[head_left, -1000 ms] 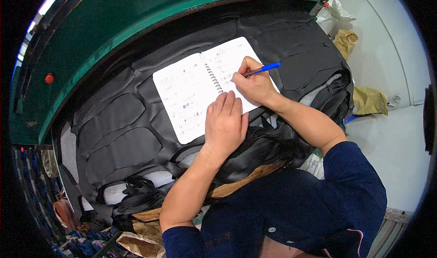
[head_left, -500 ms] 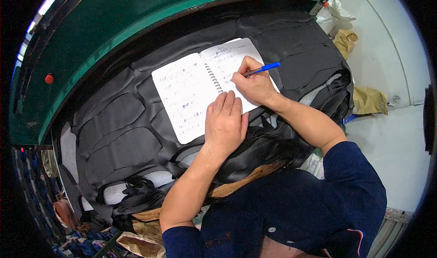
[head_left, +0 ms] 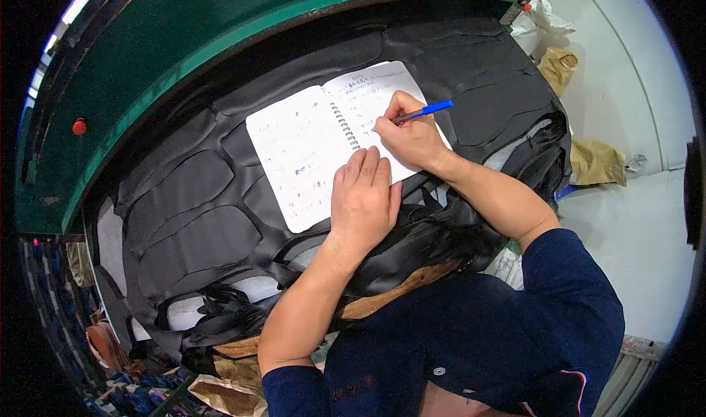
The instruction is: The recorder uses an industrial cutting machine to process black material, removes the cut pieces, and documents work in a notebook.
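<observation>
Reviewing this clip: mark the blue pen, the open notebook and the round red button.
Blue pen (head_left: 434, 109): head view, on its blue rear part.
Open notebook (head_left: 298, 156): head view, on its left page.
Round red button (head_left: 79, 127): head view, on its face.

We see matt white paper in the spiral notebook (head_left: 283, 141), smooth blue plastic on the ballpoint pen (head_left: 435, 109), and smooth, leather-like black sheets (head_left: 198, 240) with a soft sheen. Our shirt (head_left: 478, 336) is matt navy cloth; the machine beam (head_left: 220, 31) looks like green-painted metal, slightly glossy; the brown bag (head_left: 598, 163) resembles crumpled paper.
</observation>
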Demonstrator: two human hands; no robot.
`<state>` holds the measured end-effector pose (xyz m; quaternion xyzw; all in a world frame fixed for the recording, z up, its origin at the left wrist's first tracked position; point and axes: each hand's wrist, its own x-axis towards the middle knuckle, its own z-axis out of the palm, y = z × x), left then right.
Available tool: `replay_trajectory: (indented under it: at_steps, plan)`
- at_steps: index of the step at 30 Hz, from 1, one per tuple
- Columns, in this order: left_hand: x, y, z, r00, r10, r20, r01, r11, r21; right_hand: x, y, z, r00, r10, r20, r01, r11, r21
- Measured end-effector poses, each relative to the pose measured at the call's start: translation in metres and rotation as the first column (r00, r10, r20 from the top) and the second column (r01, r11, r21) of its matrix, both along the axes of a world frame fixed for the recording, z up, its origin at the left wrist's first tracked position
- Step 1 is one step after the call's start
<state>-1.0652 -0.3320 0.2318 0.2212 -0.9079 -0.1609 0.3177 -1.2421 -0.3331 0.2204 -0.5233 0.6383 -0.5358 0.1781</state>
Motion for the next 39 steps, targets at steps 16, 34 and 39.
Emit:
replay_trajectory:
  at_steps: [16, 34, 39]
  plan:
    - [-0.0004, -0.0004, 0.0003, 1.0, -0.009, -0.014, 0.009, 1.0, 0.01, 0.0004, 0.0024, 0.0068, 0.999, -0.002, -0.04, 0.004, 0.999, 0.052]
    - [0.0006, 0.0, 0.0022, 1.0, -0.01, -0.008, 0.01, 1.0, 0.003, -0.0002, 0.0024, 0.0063, 0.999, 0.007, -0.046, -0.005, 0.998, 0.056]
    - [0.0004, -0.0004, 0.0015, 1.0, -0.009, -0.011, 0.009, 1.0, 0.01, 0.001, 0.0026, 0.0065, 1.0, 0.006, -0.028, -0.004, 0.998, 0.057]
